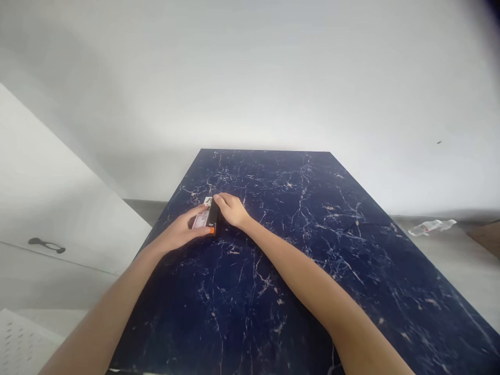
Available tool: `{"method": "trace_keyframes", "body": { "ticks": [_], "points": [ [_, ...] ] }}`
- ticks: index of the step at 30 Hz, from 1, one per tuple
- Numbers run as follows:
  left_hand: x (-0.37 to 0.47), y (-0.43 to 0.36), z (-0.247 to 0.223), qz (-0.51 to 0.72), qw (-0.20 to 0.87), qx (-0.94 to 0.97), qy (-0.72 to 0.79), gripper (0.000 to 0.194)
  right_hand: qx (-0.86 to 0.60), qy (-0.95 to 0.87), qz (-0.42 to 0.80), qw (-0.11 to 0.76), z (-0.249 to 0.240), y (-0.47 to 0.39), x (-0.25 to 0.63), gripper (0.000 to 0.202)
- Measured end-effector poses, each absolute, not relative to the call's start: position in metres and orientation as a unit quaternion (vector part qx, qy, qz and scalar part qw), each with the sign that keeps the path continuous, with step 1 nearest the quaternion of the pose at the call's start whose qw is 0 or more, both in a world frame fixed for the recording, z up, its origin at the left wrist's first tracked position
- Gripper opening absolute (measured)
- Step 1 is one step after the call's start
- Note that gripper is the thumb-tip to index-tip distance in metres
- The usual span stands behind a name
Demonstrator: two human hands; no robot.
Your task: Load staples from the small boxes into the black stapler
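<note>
A small box (212, 214), black with white, pink and orange parts, rests on the dark blue marbled table (289, 208), left of the middle. My left hand (183, 229) grips it from the left, the thumb near the orange corner and the fingers along the far part. On the box's right side, near its far end, my right hand (231, 209) is closed with the thumb and fingers against the box edge. Its fingertips are partly hidden.
A white cabinet with a dark handle (47, 245) stands at the left. Behind the table rises a pale wall (265, 78). Clear plastic bottles (432, 227) lie on the floor at the right, near a brown object (486, 237).
</note>
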State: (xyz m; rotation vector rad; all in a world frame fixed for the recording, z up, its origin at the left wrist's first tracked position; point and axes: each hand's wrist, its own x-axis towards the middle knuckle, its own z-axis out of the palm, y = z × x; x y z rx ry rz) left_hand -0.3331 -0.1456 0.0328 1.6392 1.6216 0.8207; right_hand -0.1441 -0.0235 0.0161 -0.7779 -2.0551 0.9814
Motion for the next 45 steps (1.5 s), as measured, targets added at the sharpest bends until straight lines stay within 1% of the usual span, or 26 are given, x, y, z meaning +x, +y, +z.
{"method": "trace_keyframes", "body": {
  "ticks": [3, 8, 15, 18, 22, 26, 28, 31, 34, 37, 39, 41, 45],
  "points": [
    [-0.341, -0.146, 0.036, 0.277, 0.353, 0.649, 0.614, 0.088, -0.299, -0.805, 0.373, 0.351, 0.016, -0.02, -0.141, 0.043],
    [-0.338, -0.148, 0.038, 0.237, 0.325, 0.682, 0.611, 0.093, -0.307, -0.804, 0.376, 0.345, 0.017, -0.017, -0.138, 0.044],
    [-0.334, -0.147, 0.034, 0.247, 0.314, 0.686, 0.608, 0.091, -0.301, -0.789, 0.407, 0.347, 0.016, -0.017, -0.13, 0.044],
    [-0.334, -0.146, 0.031, 0.252, 0.297, 0.693, 0.607, 0.087, -0.32, -0.781, 0.418, 0.336, 0.016, -0.016, -0.123, 0.044],
    [-0.331, -0.146, 0.028, 0.259, 0.275, 0.687, 0.621, 0.082, -0.335, -0.777, 0.409, 0.341, 0.016, -0.017, -0.118, 0.045],
    [-0.33, -0.143, 0.027, 0.277, 0.292, 0.67, 0.624, 0.078, -0.321, -0.769, 0.435, 0.342, 0.016, -0.018, -0.114, 0.048],
    [-0.331, -0.14, 0.029, 0.278, 0.318, 0.667, 0.614, 0.079, -0.315, -0.755, 0.454, 0.352, 0.015, -0.015, -0.112, 0.045],
    [-0.331, -0.138, 0.033, 0.27, 0.341, 0.657, 0.616, 0.08, -0.297, -0.746, 0.473, 0.362, 0.01, -0.006, -0.106, 0.034],
    [-0.33, -0.14, 0.038, 0.252, 0.31, 0.664, 0.632, 0.08, -0.288, -0.752, 0.483, 0.344, 0.004, 0.007, -0.098, 0.026],
    [-0.334, -0.144, 0.041, 0.227, 0.277, 0.68, 0.64, 0.081, -0.321, -0.75, 0.454, 0.359, -0.001, 0.019, -0.088, 0.023],
    [-0.339, -0.146, 0.042, 0.23, 0.274, 0.678, 0.643, 0.083, -0.359, -0.75, 0.402, 0.383, -0.001, 0.024, -0.08, 0.023],
    [-0.345, -0.147, 0.041, 0.246, 0.287, 0.667, 0.641, 0.084, -0.369, -0.767, 0.353, 0.389, 0.0, 0.026, -0.073, 0.023],
    [-0.352, -0.148, 0.04, 0.286, 0.303, 0.646, 0.64, 0.081, -0.261, -0.863, 0.282, 0.328, 0.007, 0.021, -0.06, 0.025]
  ]
}}
